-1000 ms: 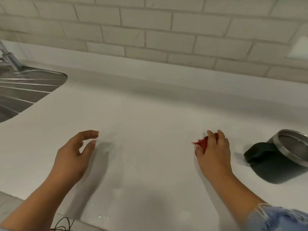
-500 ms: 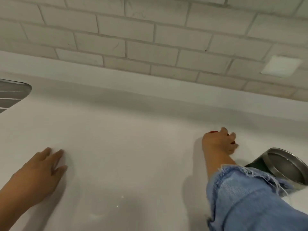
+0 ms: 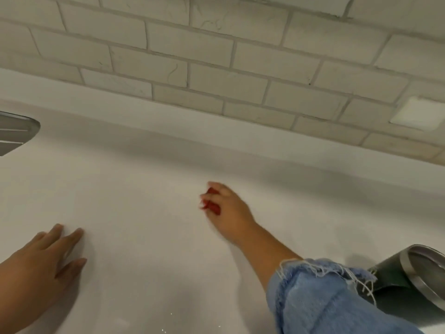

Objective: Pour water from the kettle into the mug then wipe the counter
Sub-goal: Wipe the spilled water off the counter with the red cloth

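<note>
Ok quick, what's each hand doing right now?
Left hand: open, flat on the counter, holding nothing.
Right hand: closed on a red cloth.

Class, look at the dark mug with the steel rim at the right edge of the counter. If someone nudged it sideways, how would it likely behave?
The mug looks tall and dark with a wide steel rim, so a high nudge might tip it. The white counter looks smooth, so a low push would probably slide it. What it holds cannot be seen, so its weight is uncertain.
</note>
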`<state>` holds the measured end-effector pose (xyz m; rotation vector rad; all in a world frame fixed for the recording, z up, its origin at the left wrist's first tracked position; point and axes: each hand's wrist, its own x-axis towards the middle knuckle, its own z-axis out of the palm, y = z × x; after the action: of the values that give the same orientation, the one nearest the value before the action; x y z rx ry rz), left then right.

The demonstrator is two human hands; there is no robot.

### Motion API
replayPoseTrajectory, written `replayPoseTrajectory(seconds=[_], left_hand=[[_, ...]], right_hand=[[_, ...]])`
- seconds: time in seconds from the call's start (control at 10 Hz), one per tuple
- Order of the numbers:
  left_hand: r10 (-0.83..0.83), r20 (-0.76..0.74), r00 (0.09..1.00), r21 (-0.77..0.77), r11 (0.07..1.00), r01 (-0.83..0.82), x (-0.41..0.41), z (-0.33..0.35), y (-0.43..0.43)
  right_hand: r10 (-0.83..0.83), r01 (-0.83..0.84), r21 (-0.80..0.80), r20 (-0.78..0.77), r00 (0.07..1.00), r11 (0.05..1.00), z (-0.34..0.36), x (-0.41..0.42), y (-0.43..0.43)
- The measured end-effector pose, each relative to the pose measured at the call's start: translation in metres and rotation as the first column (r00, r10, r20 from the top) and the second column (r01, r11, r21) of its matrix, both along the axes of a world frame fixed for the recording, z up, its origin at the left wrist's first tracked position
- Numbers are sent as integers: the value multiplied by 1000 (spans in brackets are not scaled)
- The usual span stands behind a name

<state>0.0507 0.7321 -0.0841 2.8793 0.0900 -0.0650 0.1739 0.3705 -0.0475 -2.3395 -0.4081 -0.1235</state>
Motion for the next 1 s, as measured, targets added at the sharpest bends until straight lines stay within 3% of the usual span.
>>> replayPoseTrajectory(seconds=[0.1,0.2,0.3,0.4,0.5,0.6,0.7,0.8,0.9,1.0], left_hand=[[0,19,1000,23,1000,0,-5,48,-30],[53,-79,996,3,999,-53,-3,46,-28],[56,-44,997,-15,998,-56,0,26,-23],[57,-48,997,54,997,-54,2,22,-17],[59,2,998,98,993,-59,-5,58,-41],[92,39,995,23,995,-93,-8,66,-48],[119,74,990,-130,986,-108,-10,71,-39],[202,86,976,-117,974,-192,-16,76,-12],[279,-21,960,-36,959,-280,-25,78,11],[250,-69,966,13,968,-249,-33,77,12]], right_hand=[[125,-117,213,-21,992,970,11,-12,12],[-275,252,356,15,961,900,24,28,-27],[-597,591,-90,-73,799,801,24,67,-77],[-566,471,-519,-30,824,713,6,70,-69],[-210,233,-509,104,972,828,0,54,-6],[86,-12,-460,140,986,888,2,8,61],[361,-291,-363,142,922,885,6,-37,95],[596,-600,-29,-92,798,799,19,-53,101],[455,-448,136,-19,890,883,40,-19,94],[84,-87,79,35,996,993,37,49,79]])
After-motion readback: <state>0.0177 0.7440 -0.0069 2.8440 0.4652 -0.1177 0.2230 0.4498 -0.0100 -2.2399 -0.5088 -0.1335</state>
